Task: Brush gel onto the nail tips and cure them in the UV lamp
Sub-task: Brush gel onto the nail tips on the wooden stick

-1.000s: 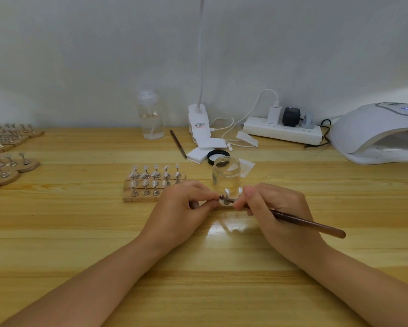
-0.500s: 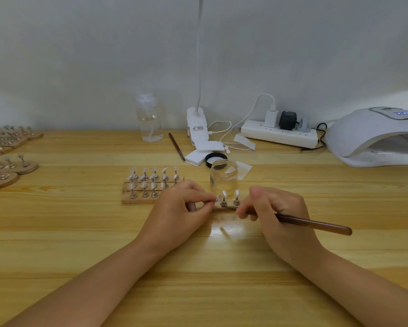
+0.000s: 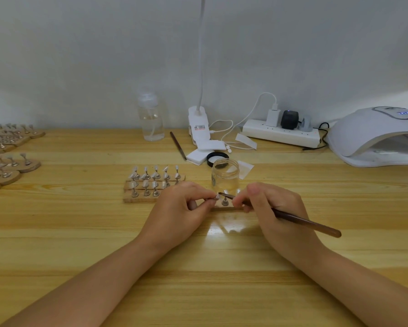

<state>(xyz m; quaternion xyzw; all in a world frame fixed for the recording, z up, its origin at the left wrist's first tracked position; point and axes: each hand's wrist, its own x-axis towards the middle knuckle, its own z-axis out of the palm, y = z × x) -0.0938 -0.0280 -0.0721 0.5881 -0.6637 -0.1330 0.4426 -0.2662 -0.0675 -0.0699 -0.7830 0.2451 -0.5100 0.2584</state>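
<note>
Nail tip (image 3: 217,197) on stand, pinched in left grip (image 3: 184,208) at nine o'clock of brush (image 3: 278,212) pinched in right grip (image 3: 273,208): light, thin, likely brittle, best taken by stand stem.

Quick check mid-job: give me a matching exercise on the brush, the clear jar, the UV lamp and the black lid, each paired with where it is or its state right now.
Things:
1. brush
2. clear jar
3. UV lamp
4. black lid

Places or states:
A. far right of the table, display lit
B. lying flat behind the jar
C. held in the right hand, bristles at the nail tip that the left hand pinches
D. standing open, just beyond the hands

Pairs: 1-C, 2-D, 3-A, 4-B
</note>
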